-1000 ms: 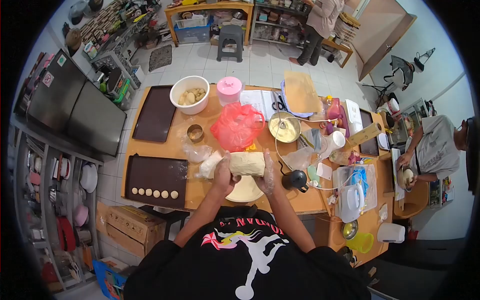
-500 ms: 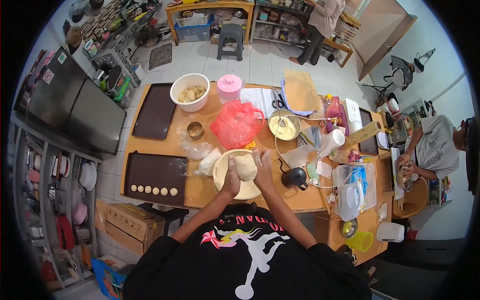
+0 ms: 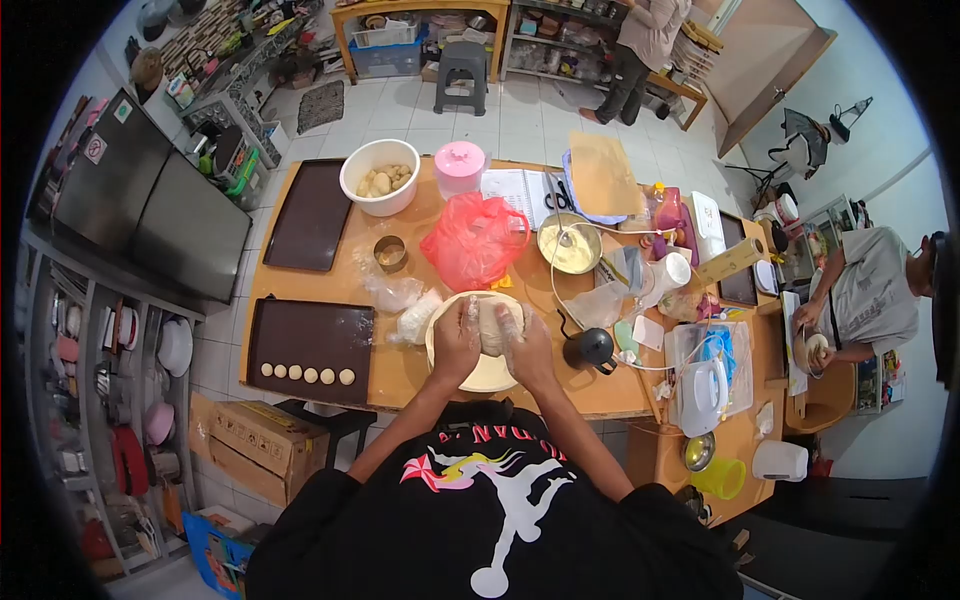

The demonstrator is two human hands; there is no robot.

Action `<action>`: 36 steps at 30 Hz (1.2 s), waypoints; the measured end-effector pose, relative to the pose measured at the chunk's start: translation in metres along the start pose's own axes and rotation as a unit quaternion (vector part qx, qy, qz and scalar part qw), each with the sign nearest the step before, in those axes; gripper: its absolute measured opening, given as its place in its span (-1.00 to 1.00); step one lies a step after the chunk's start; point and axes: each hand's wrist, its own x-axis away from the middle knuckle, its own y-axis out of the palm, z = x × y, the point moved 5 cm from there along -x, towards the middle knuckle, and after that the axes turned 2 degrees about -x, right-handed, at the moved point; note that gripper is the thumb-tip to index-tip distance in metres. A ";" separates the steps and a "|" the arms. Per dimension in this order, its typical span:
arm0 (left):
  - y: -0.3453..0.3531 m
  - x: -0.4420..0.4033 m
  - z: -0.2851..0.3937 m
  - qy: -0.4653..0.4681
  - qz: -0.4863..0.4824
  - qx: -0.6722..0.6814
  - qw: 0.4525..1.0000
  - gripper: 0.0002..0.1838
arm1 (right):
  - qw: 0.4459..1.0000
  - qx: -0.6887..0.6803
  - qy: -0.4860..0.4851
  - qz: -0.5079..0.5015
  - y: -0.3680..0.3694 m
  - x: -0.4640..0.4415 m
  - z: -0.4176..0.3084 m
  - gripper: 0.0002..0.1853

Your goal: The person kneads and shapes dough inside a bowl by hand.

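Observation:
A lump of pale dough is held between my two hands over a cream-coloured bowl. My left hand presses on the dough's left side, and my right hand wraps its right side. Much of the dough is hidden by my palms and fingers. Just left of the bowl lies a white floury bag. Behind it sits a red plastic bag. Several small dough balls form a row on a dark tray at the left.
A black kettle stands right of the bowl. Farther back are a metal ring, a white tub, a pink-lidded container and a mixing bowl. One person works at the right; another stands at the back.
The dough, earlier a long roll held up between my palms, is now a compact lump lower over the bowl. My hands have come closer together around it.

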 end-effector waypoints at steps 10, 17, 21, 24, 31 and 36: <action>-0.023 -0.013 0.008 -0.008 0.032 -0.030 0.999 -0.58 | 0.993 -0.090 0.075 0.001 -0.015 -0.002 0.008 -0.58; -0.009 -0.008 -0.027 -0.174 0.008 0.263 0.949 -0.74 | 0.863 -0.452 0.223 0.015 0.003 -0.008 0.022 -0.53; 0.004 -0.004 -0.006 -0.115 -0.042 0.178 0.976 -0.71 | 0.703 -0.628 0.295 -0.157 0.034 0.000 0.019 -0.42; 0.014 -0.005 -0.007 -0.077 -0.068 0.200 0.974 -0.58 | 0.534 -0.727 0.247 -0.355 0.046 0.005 0.041 -0.45; 0.027 0.016 -0.036 -0.181 -0.118 0.363 0.906 -0.46 | 0.916 -0.317 0.229 -0.091 0.045 -0.023 0.101 -0.36; 0.017 0.019 -0.046 0.009 0.049 0.083 0.995 -0.56 | 0.890 -0.374 0.238 -0.106 0.047 -0.027 0.108 -0.31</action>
